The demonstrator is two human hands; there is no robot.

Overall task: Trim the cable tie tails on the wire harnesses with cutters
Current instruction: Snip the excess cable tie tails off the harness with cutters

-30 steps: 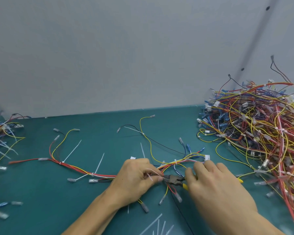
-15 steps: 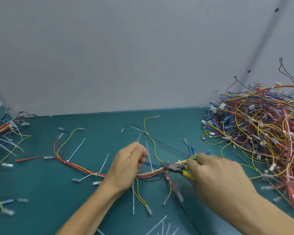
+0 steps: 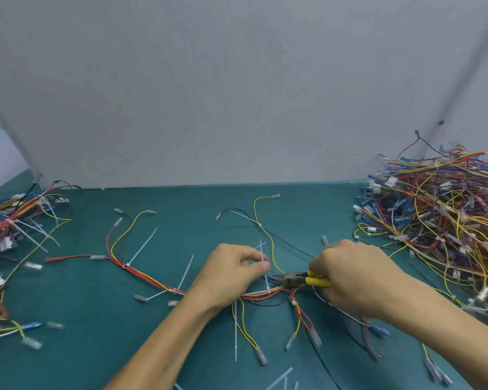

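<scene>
A wire harness (image 3: 152, 281) of red, yellow and white wires lies across the green mat. Several white cable tie tails stick out of it. My left hand (image 3: 231, 274) pinches one upright cable tie tail (image 3: 263, 256) between thumb and fingers, just above the bundle. My right hand (image 3: 352, 277) grips yellow-handled cutters (image 3: 302, 279). Their dark jaws point left, close to the base of that tail, where it meets the harness.
A large heap of harnesses (image 3: 440, 220) fills the right side. A smaller pile (image 3: 9, 229) sits at the left edge. Cut tie tails (image 3: 276, 378) lie near the front edge. A grey wall panel stands behind the mat.
My left hand moved right along the harness and took hold of the upright tie tail. My right hand brought the cutters' jaws closer to the tail's base.
</scene>
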